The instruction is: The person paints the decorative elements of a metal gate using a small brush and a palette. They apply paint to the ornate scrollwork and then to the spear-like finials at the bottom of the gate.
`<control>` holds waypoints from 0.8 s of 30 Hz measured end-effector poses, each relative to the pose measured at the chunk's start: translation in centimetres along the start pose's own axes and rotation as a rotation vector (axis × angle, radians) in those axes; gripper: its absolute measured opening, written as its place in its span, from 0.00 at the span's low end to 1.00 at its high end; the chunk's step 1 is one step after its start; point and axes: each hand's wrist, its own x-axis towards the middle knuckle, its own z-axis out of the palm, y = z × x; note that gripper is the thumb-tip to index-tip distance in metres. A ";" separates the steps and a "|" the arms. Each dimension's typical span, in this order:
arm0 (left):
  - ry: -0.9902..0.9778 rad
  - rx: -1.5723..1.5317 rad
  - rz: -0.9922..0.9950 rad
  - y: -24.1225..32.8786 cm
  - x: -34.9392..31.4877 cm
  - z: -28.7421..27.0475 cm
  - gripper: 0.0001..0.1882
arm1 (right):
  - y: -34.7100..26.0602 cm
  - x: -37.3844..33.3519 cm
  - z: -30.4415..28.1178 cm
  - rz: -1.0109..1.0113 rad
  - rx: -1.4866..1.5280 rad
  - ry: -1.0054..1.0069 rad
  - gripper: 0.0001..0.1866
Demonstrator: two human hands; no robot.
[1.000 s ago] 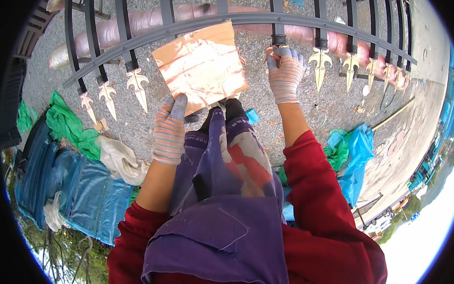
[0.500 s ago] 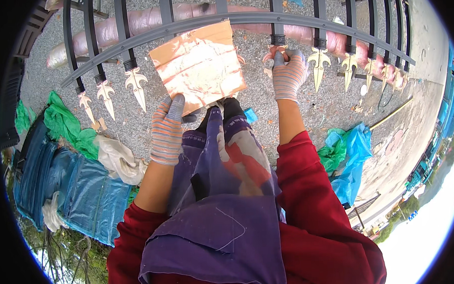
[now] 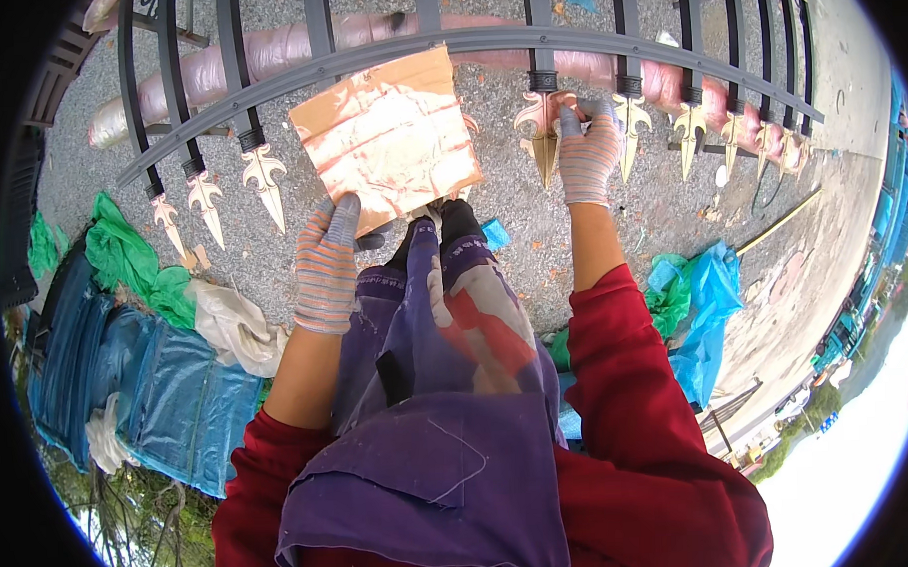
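My left hand (image 3: 328, 268), in a striped knit glove with grey fingertips, grips the lower left corner of a cardboard sheet (image 3: 389, 136) smeared with shiny copper-coloured paint. The sheet is tilted and covers part of the fence rail and at least one finial. In a matching glove, my right hand (image 3: 590, 157) has its fingers bent together at the right scroll of a gold spear-shaped finial (image 3: 543, 140). Whatever is in those fingertips is too small to make out. Another gold finial (image 3: 630, 137) stands just right of that hand.
Black fence bars (image 3: 427, 9) run from a curved grey rail (image 3: 586, 42). Behind them lies a long pink plastic-wrapped roll (image 3: 276, 52). Blue-wrapped bundles (image 3: 187, 383) and green sheeting (image 3: 123, 250) lie at left, blue plastic (image 3: 710, 300) at right. Concrete ground (image 3: 511, 207) lies below.
My right hand has moved slightly right, from over the finial to its right edge, uncovering more of it. My left hand still holds the cardboard; the view has shifted a little.
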 end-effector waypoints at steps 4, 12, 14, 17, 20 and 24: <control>-0.009 0.080 0.055 -0.1 -0.1 -0.5 0.17 | 0.0 1.2 0.4 0.025 -0.159 0.003 0.08; -0.027 -0.115 -0.115 3.5 -0.7 1.0 0.15 | 0.0 1.3 -0.7 -0.038 -0.158 -0.077 0.11; -0.038 -0.109 -0.046 2.8 -1.1 0.6 0.14 | 1.0 2.1 -1.2 0.156 -0.033 -0.122 0.10; 0.018 -0.028 0.012 0.0 -0.2 -0.7 0.14 | 1.7 1.9 -1.6 0.104 0.021 -0.081 0.10; -0.012 -0.105 -0.081 0.7 -0.3 -0.8 0.13 | 1.3 -0.4 -1.8 -0.221 -0.266 -0.037 0.10; -0.004 -0.029 0.004 0.5 -0.3 -1.1 0.14 | 6.8 -1.9 -1.7 0.140 0.238 -0.018 0.09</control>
